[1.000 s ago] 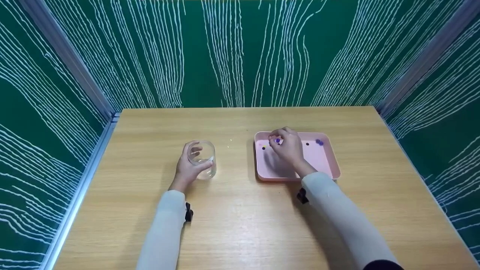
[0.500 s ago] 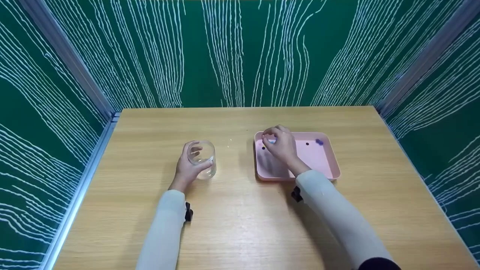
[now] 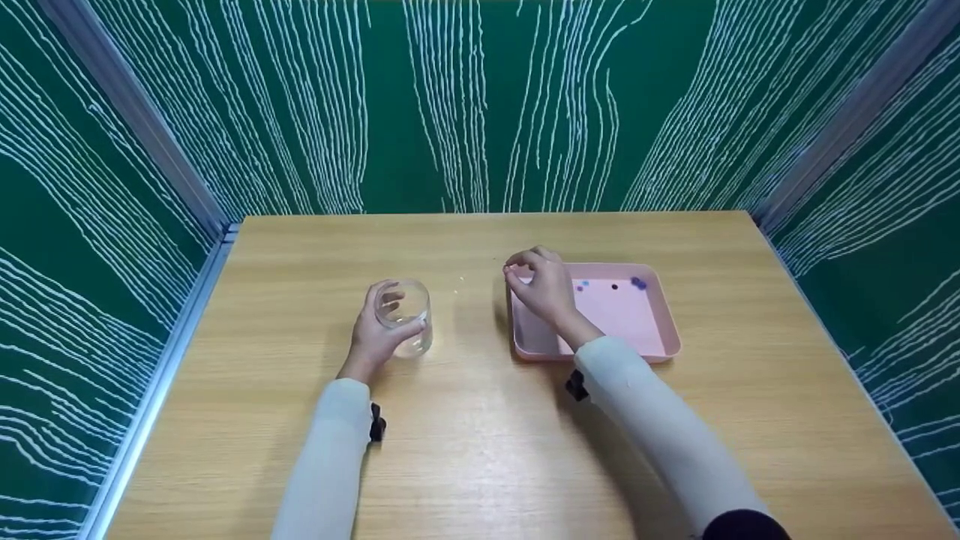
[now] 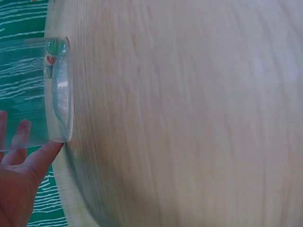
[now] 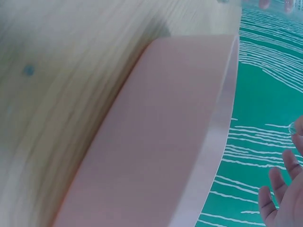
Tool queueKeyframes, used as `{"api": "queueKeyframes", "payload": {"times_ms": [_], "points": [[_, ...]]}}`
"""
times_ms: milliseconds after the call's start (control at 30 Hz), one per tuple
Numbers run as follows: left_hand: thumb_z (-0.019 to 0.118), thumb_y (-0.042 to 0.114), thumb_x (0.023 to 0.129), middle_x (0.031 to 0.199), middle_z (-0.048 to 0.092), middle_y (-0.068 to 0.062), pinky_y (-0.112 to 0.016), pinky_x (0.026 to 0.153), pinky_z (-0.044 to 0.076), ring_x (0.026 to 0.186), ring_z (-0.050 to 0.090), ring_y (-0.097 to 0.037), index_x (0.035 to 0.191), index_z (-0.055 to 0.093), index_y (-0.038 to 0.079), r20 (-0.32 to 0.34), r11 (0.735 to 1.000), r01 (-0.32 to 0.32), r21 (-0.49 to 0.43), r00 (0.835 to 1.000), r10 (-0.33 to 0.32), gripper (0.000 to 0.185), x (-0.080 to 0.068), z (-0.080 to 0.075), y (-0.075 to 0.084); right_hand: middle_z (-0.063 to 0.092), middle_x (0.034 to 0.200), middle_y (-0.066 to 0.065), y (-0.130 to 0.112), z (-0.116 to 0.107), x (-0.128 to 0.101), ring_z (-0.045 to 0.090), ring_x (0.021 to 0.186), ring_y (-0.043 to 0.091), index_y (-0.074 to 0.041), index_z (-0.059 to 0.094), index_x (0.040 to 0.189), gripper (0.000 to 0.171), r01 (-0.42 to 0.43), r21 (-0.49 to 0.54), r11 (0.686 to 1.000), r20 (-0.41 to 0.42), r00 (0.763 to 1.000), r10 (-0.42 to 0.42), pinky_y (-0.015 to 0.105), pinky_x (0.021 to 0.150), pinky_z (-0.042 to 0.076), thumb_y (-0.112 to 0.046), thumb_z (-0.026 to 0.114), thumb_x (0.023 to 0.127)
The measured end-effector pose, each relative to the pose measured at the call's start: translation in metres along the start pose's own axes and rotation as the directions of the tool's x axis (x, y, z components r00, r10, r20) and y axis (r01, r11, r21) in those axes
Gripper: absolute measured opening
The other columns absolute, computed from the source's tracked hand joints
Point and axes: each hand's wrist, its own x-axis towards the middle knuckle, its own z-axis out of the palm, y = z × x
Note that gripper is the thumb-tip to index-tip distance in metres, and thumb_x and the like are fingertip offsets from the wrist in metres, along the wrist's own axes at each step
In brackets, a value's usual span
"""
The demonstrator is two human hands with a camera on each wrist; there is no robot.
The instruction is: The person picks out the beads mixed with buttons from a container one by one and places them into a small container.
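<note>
Head view is showing the left hand wrapping its fingers around a clear glass standing upright left of centre on the wooden counter. The right hand is hovering over the near-left corner of the pink tray, just right of centre, its fingertips pinched together; something small and clear seems to be sitting at a fingertip at the right edge of the right wrist view, though it is too small to be sure it is a bead.

Judging by the left wrist view, two beads are lying at the bottom of the glass: a green bead and a reddish bead just beside it, so the moving of beads looks begun but not finished. Three are showing on the tray floor: a blue bead, a dark bead and a purple bead near the far edge. A tiny pale speck is lying on the counter between glass and tray.

Counted: one glass, one tray, five plain beads.
</note>
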Motion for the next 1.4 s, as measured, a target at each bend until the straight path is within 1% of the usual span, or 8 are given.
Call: {"api": "queueKeyframes", "payload": {"times_ms": [167,267,500,700,800,1033,1233,1400], "points": [[0.085,0.02,0.069,0.137,0.048,-0.009,-0.044,0.104,0.048,0.132,0.044,-0.036,0.133,0.042,0.034,0.015,1.0,0.007,0.005,1.0,-0.007,0.078,0.0,0.0,0.001,0.065,0.095,0.003,-0.008,0.006,0.003,0.059,0.093,0.022,-0.014,0.073,0.094,0.016,0.045,0.012,0.999,-0.023,0.999,-0.045,0.038,0.081,0.051,-0.027,0.067,0.086],[0.085,0.019,0.069,0.138,0.048,-0.011,-0.043,0.102,0.049,0.132,0.043,-0.036,0.133,0.041,0.034,0.016,1.0,0.0,0.002,1.0,0.0,0.078,0.001,0.0,0.001,0.066,0.095,0.003,-0.015,0.008,0.005,0.059,0.093,0.023,-0.014,0.073,0.093,0.016,0.062,0.012,0.998,-0.026,0.998,-0.062,0.038,0.08,0.051,-0.028,0.066,0.087],[0.085,0.017,0.068,0.135,0.05,-0.011,-0.043,0.101,0.05,0.131,0.045,-0.037,0.133,0.043,0.031,0.001,1.0,-0.011,-0.006,1.0,0.011,0.078,0.001,0.001,0.0,0.064,0.095,0.002,-0.029,0.014,0.005,0.059,0.094,0.021,-0.015,0.072,0.093,0.015,0.053,0.049,0.997,-0.003,0.999,-0.053,0.037,0.082,0.051,-0.028,0.066,0.087],[0.084,0.012,0.069,0.139,0.046,-0.017,-0.045,0.105,0.046,0.134,0.041,-0.04,0.136,0.041,0.023,0.031,0.999,0.022,-0.04,0.999,-0.021,0.081,0.001,0.0,0.005,0.064,0.097,0.0,-0.041,0.02,0.004,0.057,0.095,0.019,-0.017,0.072,0.094,0.015,0.042,0.052,0.998,0.021,0.999,-0.043,0.035,0.082,0.05,-0.029,0.066,0.087],[0.084,0.011,0.069,0.14,0.045,-0.021,-0.047,0.107,0.044,0.134,0.04,-0.042,0.137,0.041,0.02,0.04,0.999,0.022,-0.048,0.999,-0.02,0.082,0.002,0.0,0.006,0.064,0.097,0.0,-0.045,0.022,0.003,0.057,0.095,0.018,-0.017,0.072,0.095,0.015,0.039,0.052,0.998,0.031,0.999,-0.04,0.035,0.08,0.05,-0.029,0.066,0.087],[0.086,0.014,0.068,0.135,0.051,-0.014,-0.046,0.106,0.045,0.13,0.046,-0.038,0.133,0.043,0.027,-0.002,1.0,-0.019,-0.014,1.0,0.019,0.079,0.001,0.001,0.001,0.065,0.097,0.0,-0.051,0.026,0.002,0.058,0.096,0.018,-0.018,0.073,0.094,0.014,0.057,0.073,0.996,0.033,0.998,-0.06,0.034,0.084,0.05,-0.028,0.066,0.087],[0.085,0.021,0.069,0.132,0.051,-0.004,-0.046,0.102,0.048,0.13,0.046,-0.037,0.133,0.042,0.033,-0.002,1.0,-0.009,0.021,1.0,0.009,0.078,0.0,0.001,-0.001,0.065,0.095,-0.001,-0.058,0.028,0.002,0.059,0.093,0.018,-0.018,0.072,0.093,0.012,0.08,0.076,0.994,0.02,0.996,-0.081,0.032,0.079,0.051,-0.026,0.067,0.087],[0.085,0.022,0.069,0.132,0.05,-0.006,-0.046,0.103,0.047,0.13,0.045,-0.037,0.133,0.042,0.032,0.0,1.0,-0.004,0.023,1.0,0.004,0.077,0.0,0.0,0.0,0.066,0.095,0.0,-0.063,0.031,0.002,0.06,0.093,0.019,-0.018,0.073,0.093,0.013,0.089,0.088,0.992,0.024,0.996,-0.092,0.032,0.078,0.051,-0.027,0.067,0.086]]}}
